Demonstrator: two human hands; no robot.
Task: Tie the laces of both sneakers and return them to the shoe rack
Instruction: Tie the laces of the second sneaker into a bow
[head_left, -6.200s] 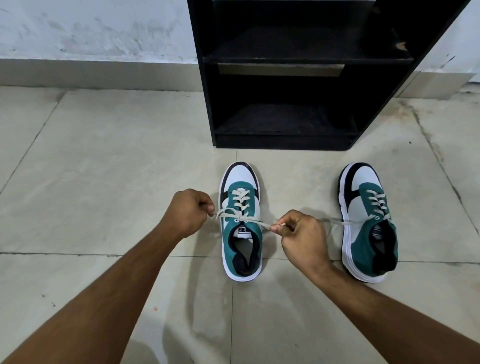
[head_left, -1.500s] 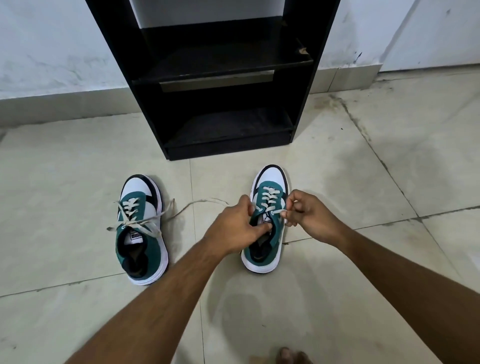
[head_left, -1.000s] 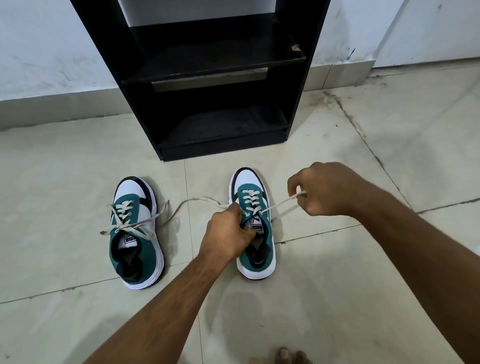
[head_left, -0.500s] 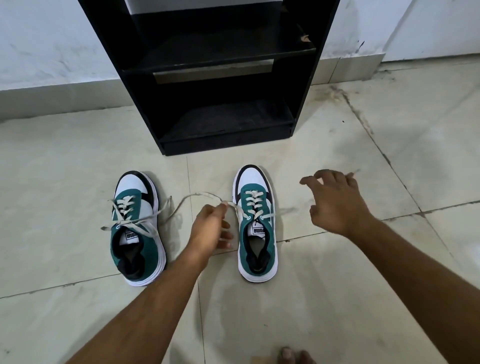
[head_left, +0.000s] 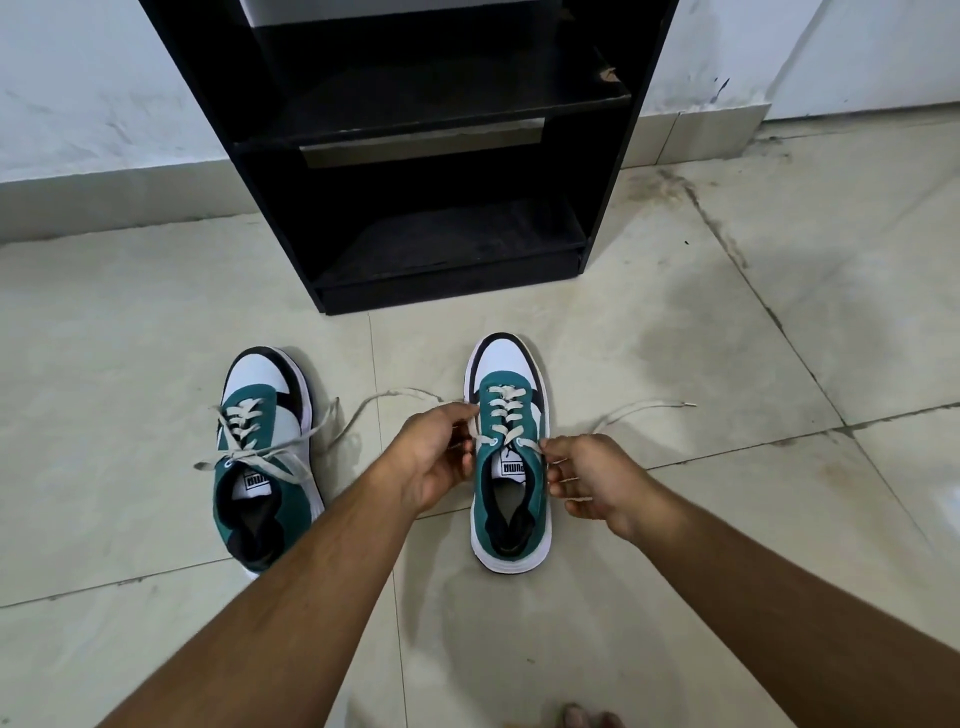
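Two teal, white and black sneakers stand on the tiled floor, toes toward the black shoe rack (head_left: 415, 249). The left sneaker (head_left: 262, 457) has its cream laces crossed in a loose knot. My hands flank the right sneaker (head_left: 511, 457) at its tongue. My left hand (head_left: 436, 457) pinches the left lace (head_left: 400, 396), which loops out to the left. My right hand (head_left: 587, 480) holds the right lace (head_left: 639, 408) close to the top eyelet; its free end trails off to the right across the floor.
The rack's two shelves hold nothing that I can see, the lower one (head_left: 457, 239) nearest the shoes. A white wall (head_left: 78, 78) with a skirting runs behind it. Toes (head_left: 587, 719) show at the bottom edge.
My right hand has come back from the far right to the sneaker's top eyelet and taken the lace. My left hand has closed in on the left lace beside the shoe.
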